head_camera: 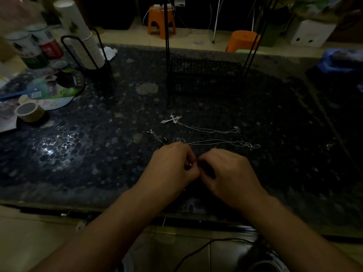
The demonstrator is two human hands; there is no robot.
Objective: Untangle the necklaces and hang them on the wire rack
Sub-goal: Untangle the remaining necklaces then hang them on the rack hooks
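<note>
A silver cross necklace [174, 119] lies on the dark speckled table [78, 154], its chain stretching right to a clasp. Nearer me, a second thin silver chain [225, 142] runs rightward to loops at its far end, and a short end of it shows to the left of my hands. My left hand [172, 165] and my right hand [229, 173] meet fingertip to fingertip over the near part of this chain, both with curled fingers pinching something small between them. What they pinch is mostly hidden. The black wire rack [204, 75] stands behind, its uprights rising out of view.
At the left stand a stack of paper cups [82, 34] in a black holder, bottles [31, 48], a tape roll [29, 111] and a round fan. A blue object [341, 59] sits at the far right. Orange stools [161, 20] stand on the floor beyond the table.
</note>
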